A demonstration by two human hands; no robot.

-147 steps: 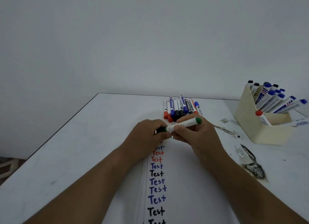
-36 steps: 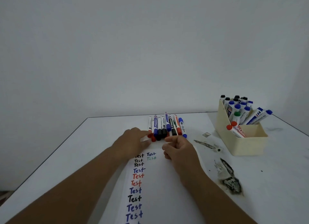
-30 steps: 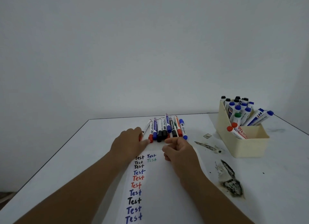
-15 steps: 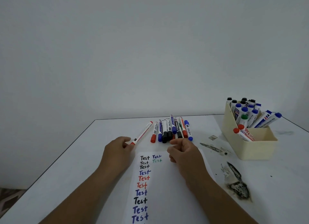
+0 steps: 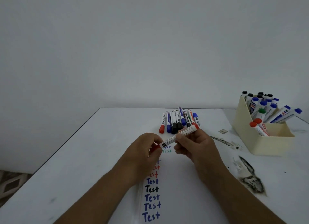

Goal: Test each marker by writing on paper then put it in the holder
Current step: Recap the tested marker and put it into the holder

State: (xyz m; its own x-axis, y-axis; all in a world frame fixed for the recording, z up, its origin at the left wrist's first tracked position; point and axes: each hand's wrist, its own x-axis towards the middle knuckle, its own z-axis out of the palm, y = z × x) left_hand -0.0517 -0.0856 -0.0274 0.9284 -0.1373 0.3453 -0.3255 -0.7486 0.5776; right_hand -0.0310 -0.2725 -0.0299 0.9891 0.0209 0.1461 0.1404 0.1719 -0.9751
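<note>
White table [image 5: 103, 148] under a bare wall: above the paper [image 5: 180, 187] I see a red marker [image 5: 179, 137], white barrel with black print, held level. My left hand [image 5: 143, 150] pinches its red cap; my right hand [image 5: 192, 143] grips the barrel. Beige holder [image 5: 260, 143] stands right.

Dim, flat, cool light; soft wide-angle edges

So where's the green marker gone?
In the head view, the green marker stands cap-up in the cream holder at the table's right side, among blue-capped markers and just behind two red-capped ones.
</note>
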